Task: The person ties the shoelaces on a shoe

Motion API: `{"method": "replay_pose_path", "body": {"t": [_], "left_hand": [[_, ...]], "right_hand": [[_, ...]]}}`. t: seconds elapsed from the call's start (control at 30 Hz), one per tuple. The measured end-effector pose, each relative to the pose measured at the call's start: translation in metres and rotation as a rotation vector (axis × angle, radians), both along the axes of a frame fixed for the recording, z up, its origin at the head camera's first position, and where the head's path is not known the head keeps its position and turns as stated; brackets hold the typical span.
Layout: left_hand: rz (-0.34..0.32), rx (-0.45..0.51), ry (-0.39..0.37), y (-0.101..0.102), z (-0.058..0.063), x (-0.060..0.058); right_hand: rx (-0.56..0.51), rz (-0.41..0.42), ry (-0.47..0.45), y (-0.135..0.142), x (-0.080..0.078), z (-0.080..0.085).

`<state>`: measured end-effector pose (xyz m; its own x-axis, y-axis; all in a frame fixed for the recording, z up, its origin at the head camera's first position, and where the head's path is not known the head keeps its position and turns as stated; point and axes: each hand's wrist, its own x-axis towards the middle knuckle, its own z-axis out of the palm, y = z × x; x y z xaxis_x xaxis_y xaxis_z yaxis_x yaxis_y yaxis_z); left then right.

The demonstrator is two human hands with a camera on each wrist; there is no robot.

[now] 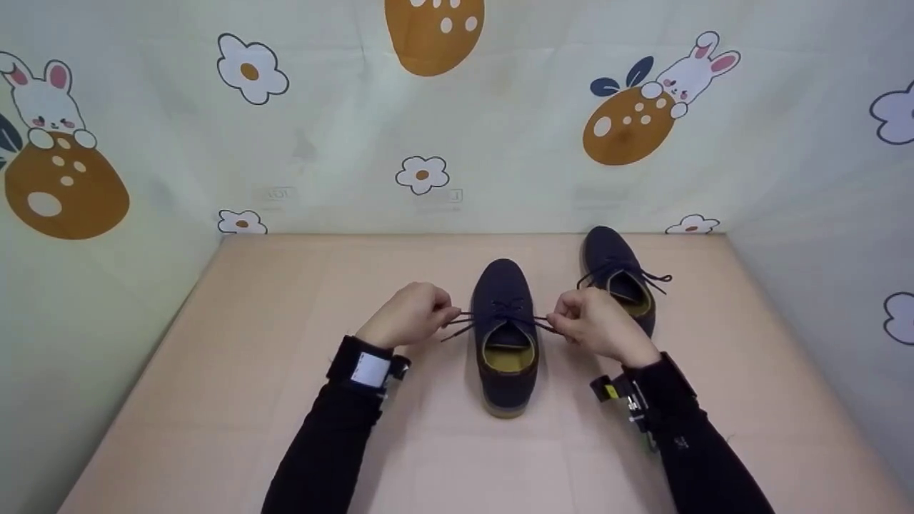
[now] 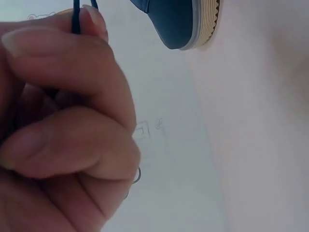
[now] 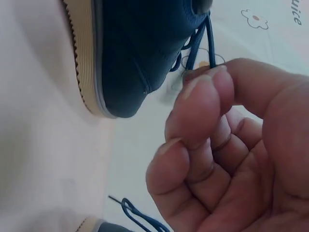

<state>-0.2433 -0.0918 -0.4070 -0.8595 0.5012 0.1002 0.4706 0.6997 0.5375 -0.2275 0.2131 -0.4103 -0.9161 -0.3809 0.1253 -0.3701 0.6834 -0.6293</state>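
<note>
A dark navy lace-up shoe (image 1: 508, 285) with a yellowish insole stands on the table, toe pointing away from me. My left hand (image 1: 414, 314) pinches a shoelace (image 2: 76, 19) on the shoe's left side. On the other side my right hand (image 1: 596, 321) pinches the lace (image 3: 211, 43) between thumb and finger. Both lace parts stretch outward from a knot (image 1: 508, 310) over the tongue, and a loose lace end hangs below the left fingers. In the right wrist view the shoe's tan ridged sole (image 3: 84, 53) shows close beside the hand.
A second navy shoe (image 1: 607, 246), its laces tied in a bow, stands behind and to the right, partly hidden by my right hand. The pinkish table (image 1: 285, 285) meets a pale curtain (image 1: 321, 143) printed with rabbits and flowers at the back and sides.
</note>
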Motion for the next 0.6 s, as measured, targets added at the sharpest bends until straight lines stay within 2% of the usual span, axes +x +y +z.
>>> {"method": "replay_pose_path", "body": {"t": [0.17,0.33,0.43,0.6], "left_hand": [[0.043,0.01,0.025,-0.0002,0.0013,-0.0001],[0.094,0.069,0.02,-0.0012,0.0022,-0.001],[0.091,0.093,0.008,-0.0022,0.002,-0.0022],[0.056,0.099,0.036,-0.0054,0.0023,-0.0035]], "right_hand": [[-0.029,-0.032,0.006,-0.0002,-0.0002,0.0014],[-0.059,-0.073,-0.017,0.0,-0.0002,0.0037],[-0.025,-0.053,-0.029,0.0004,-0.0001,0.0039],[0.05,-0.027,-0.005,0.0008,0.0,0.0014]]}}
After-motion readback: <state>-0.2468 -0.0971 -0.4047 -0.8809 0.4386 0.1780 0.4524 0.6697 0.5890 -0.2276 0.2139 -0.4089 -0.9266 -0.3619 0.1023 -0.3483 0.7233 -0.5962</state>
